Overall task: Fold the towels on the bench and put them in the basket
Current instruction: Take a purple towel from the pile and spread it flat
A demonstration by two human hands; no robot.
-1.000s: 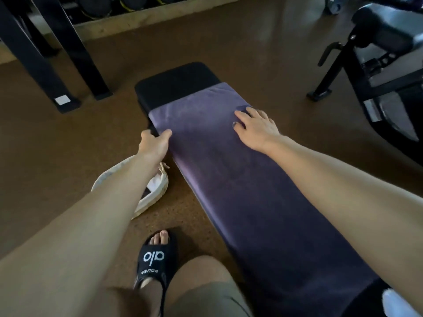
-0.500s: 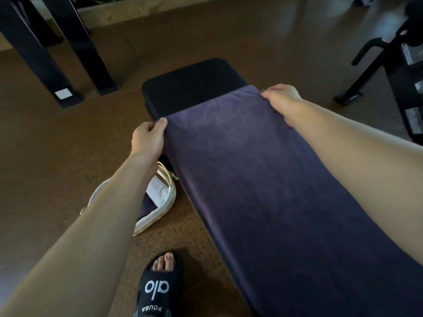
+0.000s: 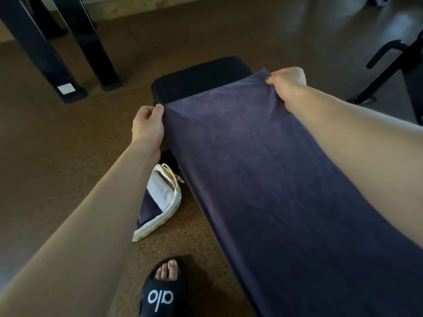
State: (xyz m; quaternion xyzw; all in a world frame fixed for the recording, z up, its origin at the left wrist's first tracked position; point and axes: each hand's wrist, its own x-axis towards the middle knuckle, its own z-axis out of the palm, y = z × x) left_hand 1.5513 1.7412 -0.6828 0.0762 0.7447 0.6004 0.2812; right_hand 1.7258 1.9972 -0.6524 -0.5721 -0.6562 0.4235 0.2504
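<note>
The towel (image 3: 263,179) is spread along the bench (image 3: 201,78); its far corners are pinched by the left hand (image 3: 147,126) and right hand (image 3: 287,84). A basket (image 3: 164,202) lies beside the bench's left edge.

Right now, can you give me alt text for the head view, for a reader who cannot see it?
Both hands pinch the far corners of a purple towel spread along a black bench: left hand at the left corner, right hand at the right. A basket sits on the floor left of the bench, near a sandalled foot.
</note>
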